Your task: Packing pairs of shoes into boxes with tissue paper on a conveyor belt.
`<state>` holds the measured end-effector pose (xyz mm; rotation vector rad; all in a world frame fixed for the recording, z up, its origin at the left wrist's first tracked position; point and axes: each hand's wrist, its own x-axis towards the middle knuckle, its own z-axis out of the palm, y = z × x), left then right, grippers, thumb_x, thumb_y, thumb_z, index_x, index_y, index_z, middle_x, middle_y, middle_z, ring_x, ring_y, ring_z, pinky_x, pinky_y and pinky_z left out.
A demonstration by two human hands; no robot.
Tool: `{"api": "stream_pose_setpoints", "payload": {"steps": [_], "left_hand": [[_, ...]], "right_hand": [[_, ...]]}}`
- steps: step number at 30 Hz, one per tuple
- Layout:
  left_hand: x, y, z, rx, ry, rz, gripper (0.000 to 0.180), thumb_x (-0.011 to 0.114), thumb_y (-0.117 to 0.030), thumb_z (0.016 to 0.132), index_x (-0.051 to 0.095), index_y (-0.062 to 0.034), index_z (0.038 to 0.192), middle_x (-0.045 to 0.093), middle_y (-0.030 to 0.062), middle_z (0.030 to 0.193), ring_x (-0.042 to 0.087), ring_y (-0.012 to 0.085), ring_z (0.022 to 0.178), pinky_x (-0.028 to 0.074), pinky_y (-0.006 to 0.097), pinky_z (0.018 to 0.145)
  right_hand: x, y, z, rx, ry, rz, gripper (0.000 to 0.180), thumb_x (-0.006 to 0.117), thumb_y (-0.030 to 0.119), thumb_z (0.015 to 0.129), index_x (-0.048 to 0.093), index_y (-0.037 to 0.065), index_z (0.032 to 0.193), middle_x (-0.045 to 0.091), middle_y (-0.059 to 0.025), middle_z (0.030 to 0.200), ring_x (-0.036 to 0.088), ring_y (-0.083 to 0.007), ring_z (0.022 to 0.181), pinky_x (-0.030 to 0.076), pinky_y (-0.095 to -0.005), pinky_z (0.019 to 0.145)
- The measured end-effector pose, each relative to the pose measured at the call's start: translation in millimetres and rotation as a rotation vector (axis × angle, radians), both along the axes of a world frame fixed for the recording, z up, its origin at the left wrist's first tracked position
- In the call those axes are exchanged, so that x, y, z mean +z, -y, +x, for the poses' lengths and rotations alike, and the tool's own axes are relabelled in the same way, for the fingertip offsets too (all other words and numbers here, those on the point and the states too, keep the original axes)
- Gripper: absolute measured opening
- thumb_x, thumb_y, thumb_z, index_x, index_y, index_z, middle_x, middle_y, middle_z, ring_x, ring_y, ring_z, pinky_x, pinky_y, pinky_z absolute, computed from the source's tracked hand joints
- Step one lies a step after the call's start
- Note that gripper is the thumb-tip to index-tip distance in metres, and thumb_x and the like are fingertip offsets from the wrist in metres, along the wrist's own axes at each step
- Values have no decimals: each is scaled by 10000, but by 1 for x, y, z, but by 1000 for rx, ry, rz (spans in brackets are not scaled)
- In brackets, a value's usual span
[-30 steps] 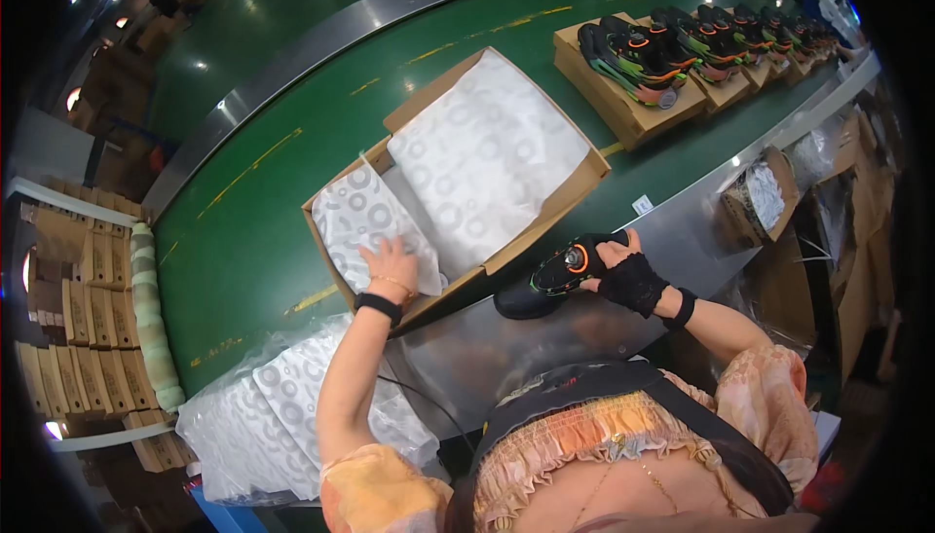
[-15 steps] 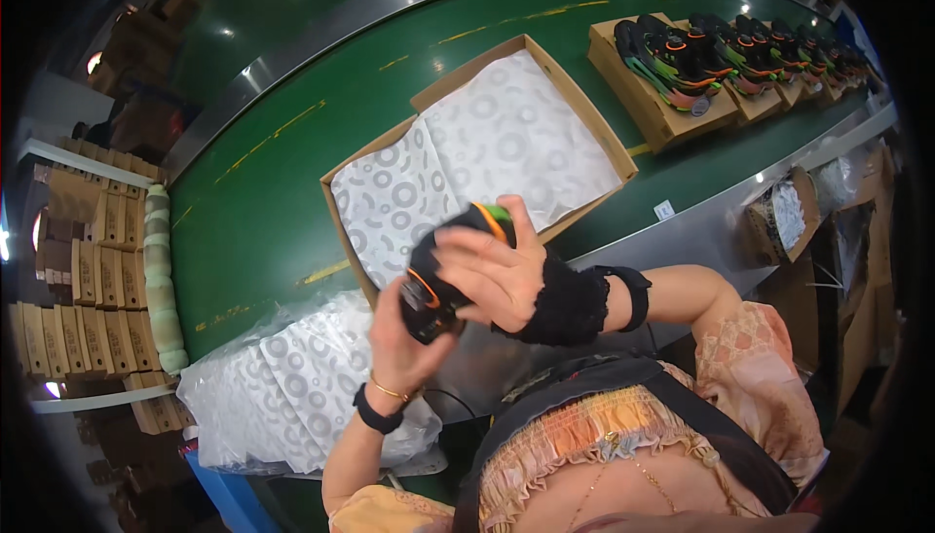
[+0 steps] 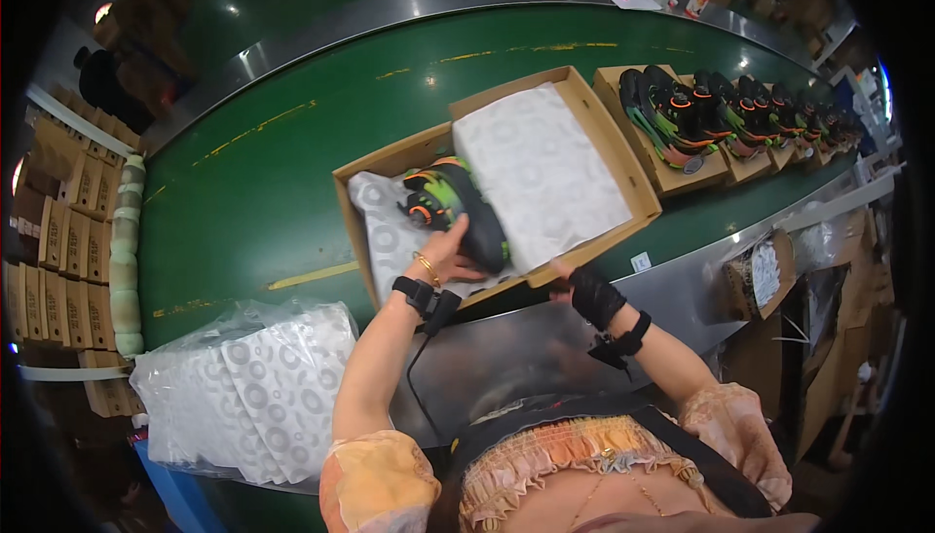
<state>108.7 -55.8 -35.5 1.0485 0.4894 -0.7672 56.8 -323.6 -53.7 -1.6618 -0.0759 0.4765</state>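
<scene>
L hand's [image 3: 446, 258] grip, thumb/fingers parted, touches a black, green & orange sneaker [image 3: 481, 235] in a brown cardboard box [image 3: 640, 188], hold unclear; black-gloved R hand [image 3: 586, 294], fingers loosely spread, empty, nr box edge.

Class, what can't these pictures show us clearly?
Floor of the open box, head view: hidden under white paper.
Downward side of the shoe, head view: hidden by the shoe itself.
Shoe surface behind the left hand, head view: covered.
Farthest shoes in the row, head view: too small to count.
</scene>
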Motion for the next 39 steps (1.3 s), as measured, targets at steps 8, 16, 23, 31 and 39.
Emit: {"api": "stream_pose_setpoints", "payload": {"steps": [8,16,23,31,39], "left_hand": [[11,-12,-47,598,530,293,470,407,-379,886,454,29,1114,556,156,982,569,211,870,481,326,691],[-43,-6,-78,243,654,1175,510,427,-405,862,454,63,1062,531,206,1006,523,263,900,405,363,772],[-25,-18,-59,543,213,-16,524,550,-393,755,471,-34,1128,534,115,1083,531,236,971,443,333,804],[65,-35,-147,740,508,50,527,409,-395,793,432,-16,1157,502,131,1112,523,252,964,453,353,794],[136,-106,-383,1547,766,105,634,448,-488,758,336,-79,1229,362,120,1205,395,296,1077,365,466,839]], "right_hand": [[30,-8,15,-164,964,-818,601,573,17,573,456,115,1155,406,-126,1232,368,-229,1139,270,-411,843],[5,-18,-12,188,1054,-1135,518,438,36,739,457,281,1196,341,-137,1296,311,-328,1183,319,-522,822],[44,-20,-1,177,1104,-1042,456,476,56,704,521,213,1129,417,-132,1234,395,-323,1123,348,-483,801],[65,39,21,108,1015,-711,570,644,189,639,442,146,1170,483,-123,1124,482,-300,1004,384,-426,825],[-13,150,36,527,332,-1283,349,624,369,675,635,62,841,611,-151,880,590,-303,833,468,-382,736]]}}
